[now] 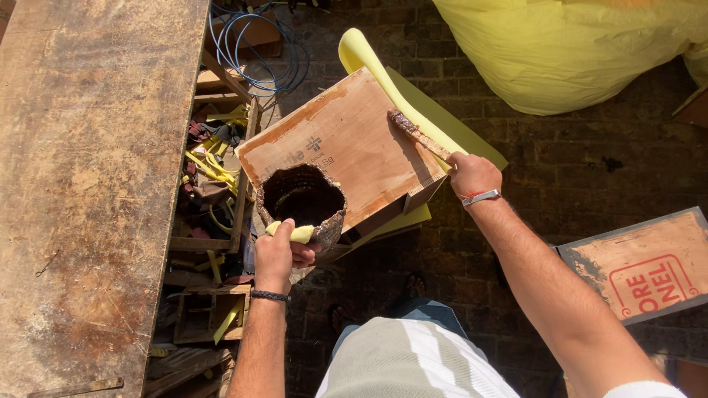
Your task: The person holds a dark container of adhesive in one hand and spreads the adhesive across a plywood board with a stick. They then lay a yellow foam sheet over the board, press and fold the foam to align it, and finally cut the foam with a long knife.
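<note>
Inside, the crusted glue pot [303, 197] is dark, rim ragged.

Support surface: dark brick floor [516, 221]. Directly on it: plywood box [346, 151] at centre, over a yellow foam sheet [442, 118]; yellow sack [575, 51] at 1 o'clock; printed board [649, 265] at 4 o'clock. Worn wooden bench [88, 184] at 9 o'clock, top stained.
</note>
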Demonstrator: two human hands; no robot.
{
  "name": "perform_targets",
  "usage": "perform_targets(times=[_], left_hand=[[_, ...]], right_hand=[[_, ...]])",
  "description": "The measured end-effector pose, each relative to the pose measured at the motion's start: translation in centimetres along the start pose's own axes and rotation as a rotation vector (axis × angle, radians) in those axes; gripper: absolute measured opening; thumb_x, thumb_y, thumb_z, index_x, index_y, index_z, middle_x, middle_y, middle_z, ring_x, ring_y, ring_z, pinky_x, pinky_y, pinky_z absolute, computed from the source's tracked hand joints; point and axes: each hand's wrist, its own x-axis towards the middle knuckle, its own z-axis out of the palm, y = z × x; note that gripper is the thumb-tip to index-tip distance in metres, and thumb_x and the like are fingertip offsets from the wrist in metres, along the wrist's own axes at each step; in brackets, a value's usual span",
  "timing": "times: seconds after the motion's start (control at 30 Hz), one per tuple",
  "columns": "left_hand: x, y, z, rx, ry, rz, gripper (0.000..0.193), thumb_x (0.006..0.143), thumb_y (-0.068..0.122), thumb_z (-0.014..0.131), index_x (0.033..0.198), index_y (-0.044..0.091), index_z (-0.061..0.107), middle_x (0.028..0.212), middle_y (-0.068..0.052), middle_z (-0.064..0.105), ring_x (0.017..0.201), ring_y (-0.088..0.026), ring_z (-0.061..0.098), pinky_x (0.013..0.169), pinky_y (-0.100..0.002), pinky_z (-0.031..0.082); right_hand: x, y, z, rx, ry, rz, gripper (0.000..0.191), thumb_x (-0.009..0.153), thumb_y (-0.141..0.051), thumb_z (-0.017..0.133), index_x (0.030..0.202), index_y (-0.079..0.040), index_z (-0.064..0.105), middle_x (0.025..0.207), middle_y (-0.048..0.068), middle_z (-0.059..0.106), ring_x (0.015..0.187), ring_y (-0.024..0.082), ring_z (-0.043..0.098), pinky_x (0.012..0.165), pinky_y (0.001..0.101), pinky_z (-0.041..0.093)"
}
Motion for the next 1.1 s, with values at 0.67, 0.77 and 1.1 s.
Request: perform_targets(times=[0.67,0.77,1.1], left_hand=[[0.7,-0.7,-2.8,-0.103,0.063,0.033,0.051,0.098,0.034,0.053,0.079,-0.008,0.075,0.059,-0.017,0.073,0.047,-0.020,0.066,0.045,-0.032,0.055],[1.5,-1.0,-3.0,-0.136,0.047,0.032,0.050,0.097,0.033,0.053,0.078,-0.008,0.075,0.059,-0.017,0.073,0.046,-0.020,0.065,0.045,-0.031,0.056],[1.5,-1.9,-4.9,-0.186,0.106,0.043,0.049,0.097,0.034,0.054,0.079,-0.008,0.074,0.059,-0.018,0.071,0.051,-0.021,0.071,0.045,-0.033,0.057]], right_hand=[[-5.3,0.4,0.1,0.045,-0.115,0.102,0.026,0.095,-0.039,0.072,0.119,-0.029,0.074,0.104,0.005,0.076,0.091,0.030,0.073,0.076,0.0452,0.058],[-11.3,2.4,0.0,0.197,-0.083,0.124,0.032,0.090,-0.035,0.077,0.120,-0.024,0.072,0.107,0.005,0.076,0.095,0.029,0.073,0.080,0.0437,0.059],[0.2,-3.2,0.0,0.507,-0.304,0.172,0.038,0.095,-0.012,0.067,0.133,-0.010,0.063,0.111,0.014,0.074,0.089,0.026,0.077,0.077,0.0374,0.062]])
